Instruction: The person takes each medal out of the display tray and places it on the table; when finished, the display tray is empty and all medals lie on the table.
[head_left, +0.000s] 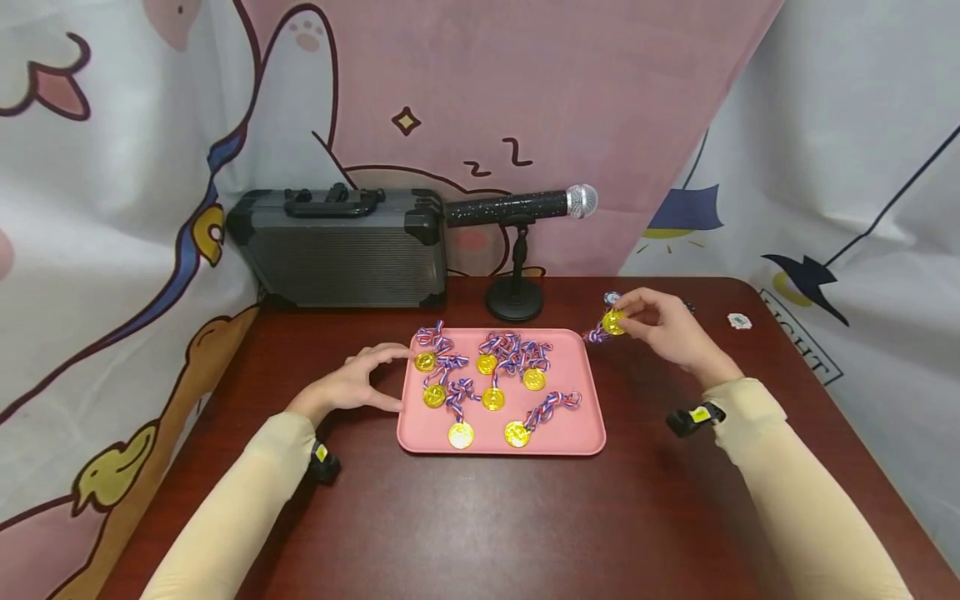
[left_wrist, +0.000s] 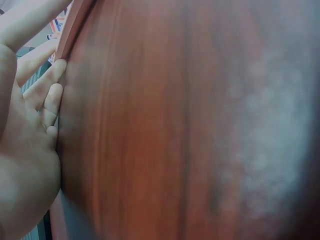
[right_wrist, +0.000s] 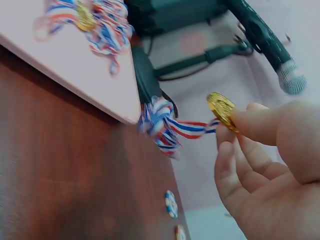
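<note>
Between thumb and fingers of my right hand is a gold medal, pinched just beyond the tray's far right corner. Its bunched red, white and blue ribbon trails toward that corner. A pink tray lies on the table, with several gold medals on striped ribbons spread over it, such as a medal near its front edge. At the tray's left side, my left hand has thumb and forefinger spread apart, touching the rim. In the left wrist view its other fingers are loosely bent beside the tray.
Behind the tray stand a dark hard case and a black microphone on a round-based stand. A blue-and-white chip lies near my right hand, and a red-and-white chip farther right. Printed curtains surround the wooden table.
</note>
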